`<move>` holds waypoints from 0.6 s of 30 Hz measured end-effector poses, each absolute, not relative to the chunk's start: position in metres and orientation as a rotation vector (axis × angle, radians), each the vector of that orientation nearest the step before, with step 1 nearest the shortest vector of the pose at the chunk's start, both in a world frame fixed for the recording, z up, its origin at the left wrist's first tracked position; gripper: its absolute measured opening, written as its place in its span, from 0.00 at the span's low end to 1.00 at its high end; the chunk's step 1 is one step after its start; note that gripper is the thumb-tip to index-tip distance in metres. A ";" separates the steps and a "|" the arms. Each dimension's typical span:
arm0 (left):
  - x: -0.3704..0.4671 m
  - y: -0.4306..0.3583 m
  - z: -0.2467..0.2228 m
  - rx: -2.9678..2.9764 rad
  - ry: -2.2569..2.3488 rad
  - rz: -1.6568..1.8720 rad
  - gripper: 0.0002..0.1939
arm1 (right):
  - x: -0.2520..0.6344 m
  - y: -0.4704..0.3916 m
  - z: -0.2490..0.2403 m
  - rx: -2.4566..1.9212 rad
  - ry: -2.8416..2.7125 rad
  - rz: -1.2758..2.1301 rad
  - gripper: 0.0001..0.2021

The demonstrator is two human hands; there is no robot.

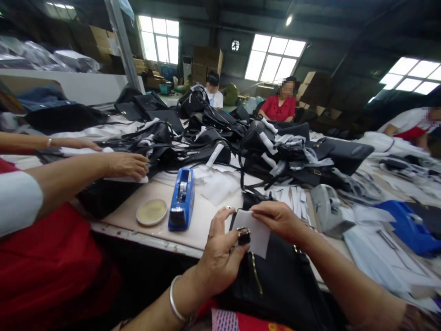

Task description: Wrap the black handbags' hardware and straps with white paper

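A black bag (282, 276) with a short gold zipper lies at the table edge in front of me. Over its upper part is a small white paper sheet (257, 236). My right hand (280, 221) pinches the sheet's top edge between thumb and fingers. At the sheet's left side, my left hand (220, 257) is closed, fingers curled by the bag's edge. A small shiny metal piece with a dark face (244, 235) shows at its fingers; whether it is a ring or a bag fitting is unclear. What the left fingers grip is hidden.
A blue tape dispenser (182, 198) and round dish (151, 212) stand left. Grey (329, 209) and blue dispensers (409, 225) and paper sheets lie right. Black bags (213, 133) pile up behind. A co-worker's hands (127, 165) work at left; other people sit beyond.
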State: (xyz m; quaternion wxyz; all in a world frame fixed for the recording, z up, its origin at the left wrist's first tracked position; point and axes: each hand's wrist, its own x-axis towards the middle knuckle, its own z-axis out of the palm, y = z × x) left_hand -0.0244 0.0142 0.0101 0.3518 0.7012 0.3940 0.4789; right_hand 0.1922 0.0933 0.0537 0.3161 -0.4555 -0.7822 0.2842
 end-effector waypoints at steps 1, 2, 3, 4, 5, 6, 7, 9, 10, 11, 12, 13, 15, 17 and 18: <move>-0.021 0.016 0.010 1.825 0.999 1.224 0.14 | 0.191 0.085 0.056 -1.171 -2.113 0.848 0.09; -0.016 0.019 0.009 1.797 0.968 1.201 0.16 | 0.190 0.079 0.059 -1.163 -2.123 0.926 0.10; -0.011 0.021 0.007 1.743 0.933 1.174 0.17 | 0.190 0.076 0.063 -1.171 -2.095 0.980 0.10; -0.005 0.022 0.006 1.676 0.900 1.149 0.18 | 0.189 0.075 0.065 -1.188 -2.036 1.027 0.10; -0.001 0.023 0.006 1.609 0.870 1.127 0.20 | 0.190 0.075 0.067 -1.202 -1.948 1.090 0.11; 0.003 0.024 0.006 1.554 0.842 1.110 0.21 | 0.191 0.075 0.067 -1.206 -1.825 1.172 0.13; 0.006 0.023 0.007 1.510 0.820 1.100 0.23 | 0.192 0.074 0.066 -1.193 -1.672 1.269 0.18; 0.008 0.022 0.011 1.455 0.790 1.101 0.28 | 0.196 0.066 0.058 -1.125 -1.317 1.466 0.26; 0.008 0.022 0.013 1.445 0.795 1.113 0.30 | 0.197 0.061 0.052 -1.078 -1.169 1.549 0.28; 0.008 0.021 0.015 1.451 0.821 1.130 0.32 | 0.198 0.054 0.045 -1.041 -1.071 1.608 0.29; 0.008 0.020 0.016 1.469 0.866 1.148 0.34 | 0.197 0.046 0.036 -1.029 -1.022 1.641 0.28; 0.009 0.020 0.016 1.494 0.922 1.161 0.37 | 0.196 0.038 0.028 -1.046 -1.006 1.649 0.27; 0.012 0.020 0.014 1.528 1.060 1.182 0.43 | 0.191 0.025 0.012 -1.141 -1.006 1.581 0.24; 0.017 0.022 0.009 1.490 1.198 1.221 0.47 | 0.184 0.015 0.000 -1.241 -0.979 1.442 0.22; 0.020 0.023 0.006 1.445 1.244 1.235 0.45 | 0.181 0.012 -0.004 -1.273 -0.960 1.377 0.22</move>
